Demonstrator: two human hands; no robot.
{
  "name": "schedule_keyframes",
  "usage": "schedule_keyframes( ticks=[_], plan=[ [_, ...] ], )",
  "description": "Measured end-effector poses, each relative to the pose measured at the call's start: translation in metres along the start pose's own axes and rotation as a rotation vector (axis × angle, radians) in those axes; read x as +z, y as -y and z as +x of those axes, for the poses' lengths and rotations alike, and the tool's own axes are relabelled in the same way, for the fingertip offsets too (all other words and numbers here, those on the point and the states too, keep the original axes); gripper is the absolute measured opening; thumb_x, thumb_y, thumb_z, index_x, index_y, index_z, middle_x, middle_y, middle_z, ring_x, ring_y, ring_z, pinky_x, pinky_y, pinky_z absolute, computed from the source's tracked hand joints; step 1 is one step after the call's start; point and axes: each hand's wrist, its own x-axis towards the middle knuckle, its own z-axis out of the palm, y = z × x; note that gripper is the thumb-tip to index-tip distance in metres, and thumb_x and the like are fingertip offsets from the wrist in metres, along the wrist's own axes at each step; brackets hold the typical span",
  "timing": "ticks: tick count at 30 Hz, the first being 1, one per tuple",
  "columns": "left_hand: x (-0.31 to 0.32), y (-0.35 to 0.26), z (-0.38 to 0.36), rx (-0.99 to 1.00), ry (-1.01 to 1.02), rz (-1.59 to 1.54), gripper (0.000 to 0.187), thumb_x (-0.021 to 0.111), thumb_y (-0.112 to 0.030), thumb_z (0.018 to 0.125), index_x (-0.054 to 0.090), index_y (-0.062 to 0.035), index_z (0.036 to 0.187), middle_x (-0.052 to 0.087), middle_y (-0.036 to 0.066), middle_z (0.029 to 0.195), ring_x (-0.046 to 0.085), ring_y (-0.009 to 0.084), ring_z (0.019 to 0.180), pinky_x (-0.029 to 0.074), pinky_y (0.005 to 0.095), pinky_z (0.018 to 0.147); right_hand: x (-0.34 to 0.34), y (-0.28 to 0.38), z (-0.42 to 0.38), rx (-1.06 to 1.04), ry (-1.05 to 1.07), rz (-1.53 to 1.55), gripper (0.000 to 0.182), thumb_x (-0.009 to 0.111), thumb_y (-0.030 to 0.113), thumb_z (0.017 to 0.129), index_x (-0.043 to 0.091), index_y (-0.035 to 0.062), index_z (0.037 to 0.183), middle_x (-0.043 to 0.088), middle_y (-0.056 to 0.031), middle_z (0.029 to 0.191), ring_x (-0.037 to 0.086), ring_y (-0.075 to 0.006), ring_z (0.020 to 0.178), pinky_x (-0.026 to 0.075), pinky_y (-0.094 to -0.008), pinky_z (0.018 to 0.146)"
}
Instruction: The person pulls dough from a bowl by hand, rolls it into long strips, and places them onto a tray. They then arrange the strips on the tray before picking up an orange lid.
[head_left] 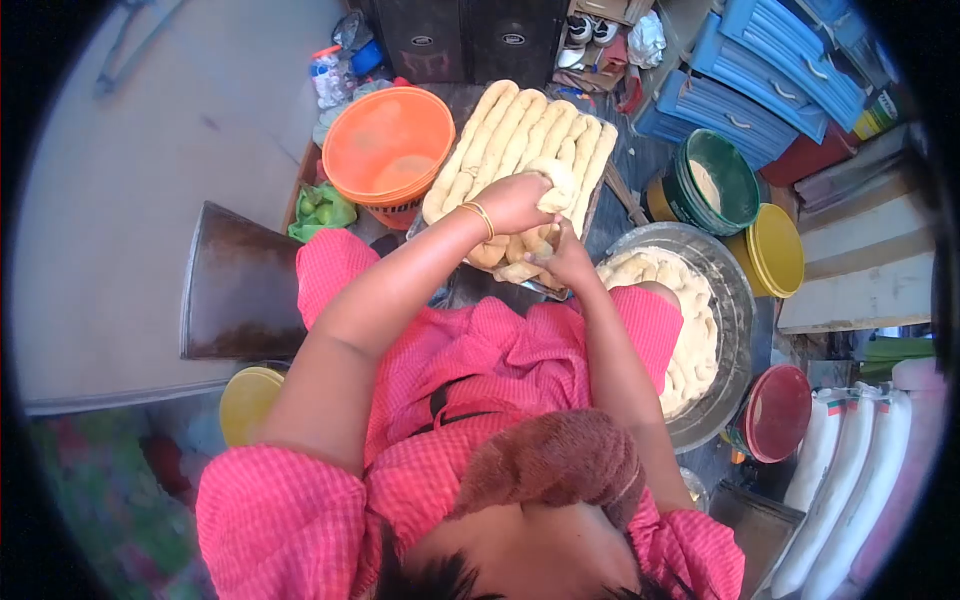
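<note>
A tray (597, 200) holds long, pale ropes of dough (500, 135) lying side by side. Over its right part, my left hand (515, 203), with gold bangles at the wrist, is closed on a soft piece of dough (557, 183). My right hand (568, 258) is at the tray's near right corner, its fingers curled around dough there; their exact grip is partly hidden. Shorter, folded dough pieces lie under and beside both hands. To the right, a large metal basin (735, 300) contains a mass of pale dough (690, 350), partly behind my knee.
An orange bucket (385, 145) stands left of the tray. A green bucket (722, 180), a yellow lidded bucket (775, 250) and a red-lidded container (778, 412) surround the basin. Blue drawers (725, 112) are at the back right. A dark metal sheet (240, 285) leans at left.
</note>
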Motion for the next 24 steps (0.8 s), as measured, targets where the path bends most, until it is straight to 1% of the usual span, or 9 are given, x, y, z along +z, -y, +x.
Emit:
schedule_keyframes(
  ticks=[3, 5, 8, 9, 13, 16, 20, 22, 24],
  plan=[
    [-0.039, -0.03, -0.009, 0.008, -0.083, -0.075, 0.044, 0.062, -0.036, 0.076, 0.057, 0.0004, 0.1, 0.058, 0.022, 0.096, 0.055, 0.0366, 0.09, 0.043, 0.0391, 0.08, 0.003, 0.002, 0.006, -0.119, -0.133, -0.156, 0.066, 0.072, 0.022, 0.069, 0.04, 0.0039, 0.124, 0.057, -0.0223, 0.103, 0.057, -0.0327, 0.096, 0.043, -0.0351, 0.084],
    [-0.064, -0.044, -0.014, 0.132, -0.218, -0.178, 0.048, 0.062, -0.039, 0.077, 0.055, 0.0009, 0.102, 0.059, 0.021, 0.096, 0.056, 0.0358, 0.091, 0.044, 0.0384, 0.08, -0.003, 0.001, 0.011, -0.007, 0.158, -0.041, 0.049, 0.069, 0.024, 0.072, 0.05, -0.0007, 0.111, 0.059, -0.0208, 0.097, 0.059, -0.031, 0.09, 0.046, -0.0337, 0.078],
    [-0.101, -0.069, -0.023, 0.185, -0.274, -0.228, 0.048, 0.062, -0.041, 0.075, 0.056, 0.003, 0.094, 0.057, 0.023, 0.092, 0.055, 0.037, 0.089, 0.043, 0.0397, 0.079, -0.015, 0.039, 0.004, 0.239, 0.174, 0.115, 0.036, 0.065, 0.025, 0.076, 0.055, -0.0026, 0.097, 0.06, -0.0178, 0.093, 0.06, -0.0261, 0.085, 0.05, -0.0314, 0.068],
    [-0.102, -0.069, -0.023, 0.185, -0.275, -0.229, 0.048, 0.062, -0.041, 0.075, 0.056, 0.003, 0.094, 0.057, 0.023, 0.092, 0.055, 0.037, 0.089, 0.043, 0.0397, 0.079, -0.016, 0.05, 0.0, 0.19, 0.13, 0.256, 0.028, 0.058, 0.02, 0.081, 0.052, -0.0022, 0.097, 0.058, -0.0136, 0.095, 0.06, -0.0219, 0.084, 0.053, -0.0301, 0.063],
    [-0.104, -0.063, -0.024, 0.186, -0.288, -0.189, 0.052, 0.064, -0.039, 0.077, 0.053, 0.0015, 0.107, 0.06, 0.018, 0.099, 0.057, 0.031, 0.093, 0.044, 0.0352, 0.082, -0.021, 0.051, 0.001, 0.159, 0.104, 0.785, 0.022, 0.046, 0.006, 0.085, 0.047, -0.0027, 0.105, 0.055, -0.0129, 0.1, 0.059, -0.0243, 0.086, 0.055, -0.0353, 0.069],
    [-0.082, -0.044, -0.024, 0.159, -0.237, -0.351, 0.052, 0.064, -0.038, 0.077, 0.053, 0.0009, 0.11, 0.06, 0.016, 0.103, 0.057, 0.0265, 0.096, 0.043, 0.0337, 0.085, -0.014, 0.037, 0.0, 0.162, -0.02, 0.884, 0.025, 0.048, 0.005, 0.084, 0.047, -0.0032, 0.107, 0.055, -0.0133, 0.099, 0.059, -0.0237, 0.084, 0.054, -0.0339, 0.072],
    [-0.038, -0.006, -0.026, 0.09, -0.177, -0.48, 0.05, 0.065, -0.035, 0.078, 0.053, 0.0011, 0.11, 0.06, 0.015, 0.103, 0.057, 0.024, 0.097, 0.042, 0.0328, 0.086, -0.01, -0.002, 0.004, 0.245, -0.12, 0.922, 0.029, 0.049, 0.003, 0.083, 0.046, -0.003, 0.111, 0.054, -0.0126, 0.101, 0.058, -0.0235, 0.088, 0.053, -0.0324, 0.074],
    [-0.022, 0.007, -0.03, -0.037, -0.106, -0.462, 0.048, 0.065, -0.035, 0.077, 0.054, 0.0017, 0.107, 0.061, 0.017, 0.101, 0.058, 0.0261, 0.095, 0.043, 0.0333, 0.085, -0.012, -0.014, 0.001, 0.289, -0.046, 0.559, 0.033, 0.05, 0.003, 0.083, 0.046, -0.0024, 0.115, 0.052, -0.0126, 0.105, 0.055, -0.0229, 0.094, 0.053, -0.0315, 0.072],
    [-0.013, 0.015, -0.029, -0.043, -0.104, -0.414, 0.047, 0.065, -0.033, 0.077, 0.055, 0.0024, 0.105, 0.06, 0.02, 0.099, 0.058, 0.0291, 0.094, 0.043, 0.0342, 0.084, -0.012, -0.015, -0.003, 0.306, -0.066, 0.637, 0.034, 0.049, 0.002, 0.082, 0.045, -0.0019, 0.116, 0.05, -0.0139, 0.11, 0.053, -0.0234, 0.099, 0.054, -0.0327, 0.073]
  ],
)
